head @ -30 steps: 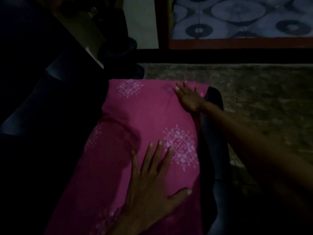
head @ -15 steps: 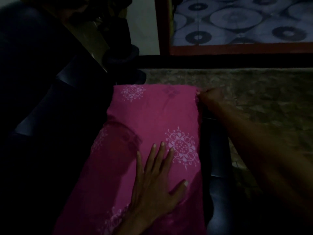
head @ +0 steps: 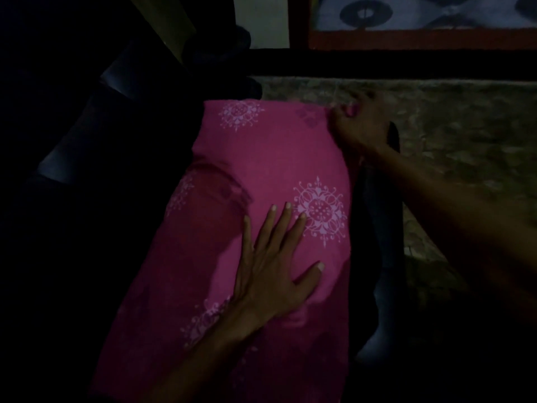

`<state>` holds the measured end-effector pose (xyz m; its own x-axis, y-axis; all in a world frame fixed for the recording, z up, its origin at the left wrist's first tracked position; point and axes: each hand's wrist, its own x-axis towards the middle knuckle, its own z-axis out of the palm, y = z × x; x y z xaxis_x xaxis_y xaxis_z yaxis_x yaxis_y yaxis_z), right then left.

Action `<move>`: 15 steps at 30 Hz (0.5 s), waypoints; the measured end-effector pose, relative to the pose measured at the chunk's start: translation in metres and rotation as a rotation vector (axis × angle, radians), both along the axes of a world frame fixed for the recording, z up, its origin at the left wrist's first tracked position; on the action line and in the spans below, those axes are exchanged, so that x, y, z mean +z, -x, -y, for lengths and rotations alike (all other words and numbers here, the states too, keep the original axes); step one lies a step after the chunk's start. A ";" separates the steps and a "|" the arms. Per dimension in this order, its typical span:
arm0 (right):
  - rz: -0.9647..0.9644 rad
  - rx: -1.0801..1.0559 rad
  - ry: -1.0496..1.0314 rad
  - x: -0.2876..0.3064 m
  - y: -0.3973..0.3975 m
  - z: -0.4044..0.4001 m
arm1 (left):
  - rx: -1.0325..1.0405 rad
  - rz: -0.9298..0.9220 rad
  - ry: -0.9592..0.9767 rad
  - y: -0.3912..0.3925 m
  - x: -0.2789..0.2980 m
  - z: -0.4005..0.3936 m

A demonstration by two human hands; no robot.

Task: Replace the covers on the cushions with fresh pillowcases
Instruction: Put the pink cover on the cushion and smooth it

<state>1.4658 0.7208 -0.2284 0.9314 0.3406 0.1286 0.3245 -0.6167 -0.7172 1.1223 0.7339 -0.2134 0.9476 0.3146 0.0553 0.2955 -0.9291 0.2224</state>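
At one o'clock my right hand point(head: 359, 126) pinches the pink pillowcase's point(head: 270, 158) far corner; my left hand point(head: 276, 266), nearer, presses flat, fingers spread, on its twelve-to-six length.

Two hands point(head: 276, 266), seemingly one pink pillowcase point(head: 270, 158).

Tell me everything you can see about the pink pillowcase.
The pink pillowcase looks like soft woven cloth, magenta with pale lilac medallion prints. It lies lengthwise on a dark seat, its far part filled and smooth, its near part flatter and creased. The left hand presses flat on its middle with fingers spread. The right hand grips its far right corner, though blur hides the exact hold.
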 end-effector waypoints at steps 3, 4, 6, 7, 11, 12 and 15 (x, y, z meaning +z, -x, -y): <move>-0.035 0.341 0.206 -0.003 0.022 -0.008 | 0.000 -0.005 -0.014 0.000 -0.002 0.001; -0.056 0.373 0.226 -0.009 0.020 -0.010 | -0.001 0.002 -0.020 0.000 -0.003 0.001; -0.140 0.343 0.276 -0.017 0.005 -0.010 | -0.001 0.010 -0.019 0.001 -0.003 0.002; -0.168 0.294 0.298 -0.017 -0.004 -0.009 | -0.001 0.014 -0.022 0.001 -0.004 0.002; -0.143 0.216 0.237 0.003 0.022 0.003 | -0.014 0.043 -0.037 0.000 -0.005 0.000; -0.110 0.260 0.212 0.007 0.046 0.010 | -0.011 0.056 -0.038 -0.002 -0.006 -0.001; -0.073 0.401 0.204 -0.001 0.130 0.038 | -0.038 0.077 -0.043 -0.001 -0.008 -0.002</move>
